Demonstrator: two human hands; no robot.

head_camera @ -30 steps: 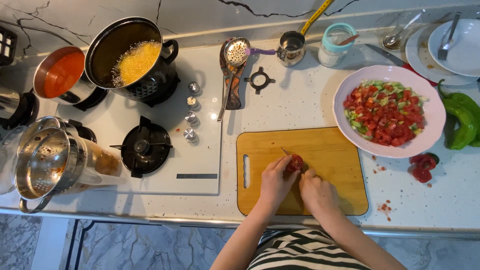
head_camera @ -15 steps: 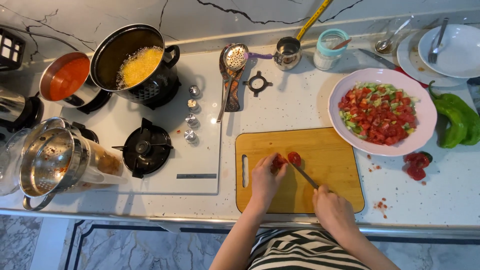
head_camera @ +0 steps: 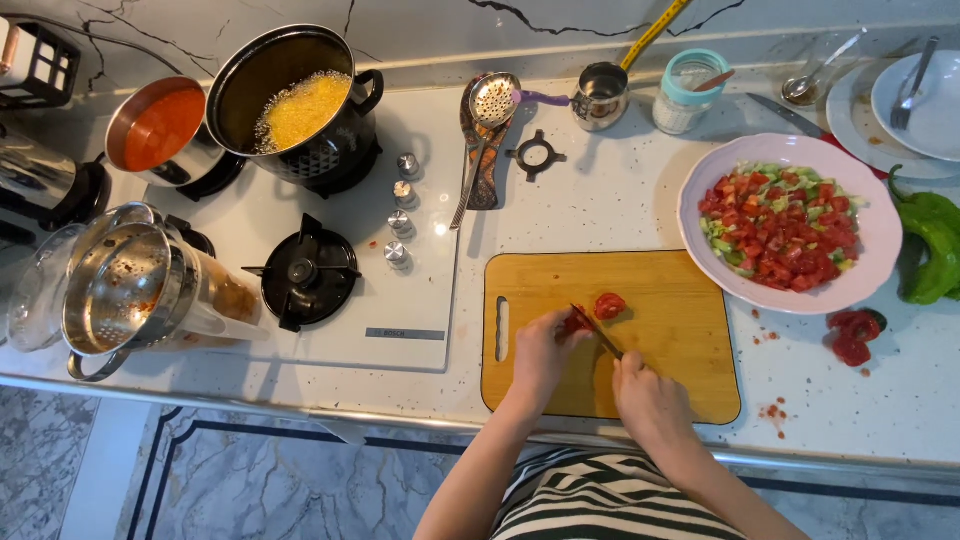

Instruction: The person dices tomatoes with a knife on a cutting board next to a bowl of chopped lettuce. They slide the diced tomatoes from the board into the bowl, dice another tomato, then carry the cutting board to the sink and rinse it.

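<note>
The red tomato half point(head_camera: 574, 323) sits under the fingertips of the left hand point(head_camera: 543, 355), near the middle of the rectangular light wooden cutting board point(head_camera: 680, 350), and the grip of that hand is curled closed upon it. At three o'clock from that hand, the right hand point(head_camera: 648, 398) has its grip closed round the handle of a slim kitchen knife point(head_camera: 598, 333), whose blade slants toward eleven o'clock and meets the held tomato half. Just beyond the blade tip, at one o'clock from the left hand, a second red tomato piece point(head_camera: 610, 305) lies free on the board. The board rests on the pale speckled tabletop point(head_camera: 620, 210). At three o'clock from the board, a few red tomato scraps point(head_camera: 852, 335) lie on the tabletop. Farther off, at two o'clock, a wide pink bowl point(head_camera: 880, 265) holds chopped red and green salad, and long green peppers point(head_camera: 935, 250) lie just beside it to the right. At nine o'clock from the board is a white glass hob point(head_camera: 420, 290) with a bare black burner point(head_camera: 307, 273). Farthest away, at eleven o'clock, a black pot of bubbling yellow oil point(head_camera: 300, 105) stands beside a steel saucepan of orange-red sauce point(head_camera: 163, 130).
</note>
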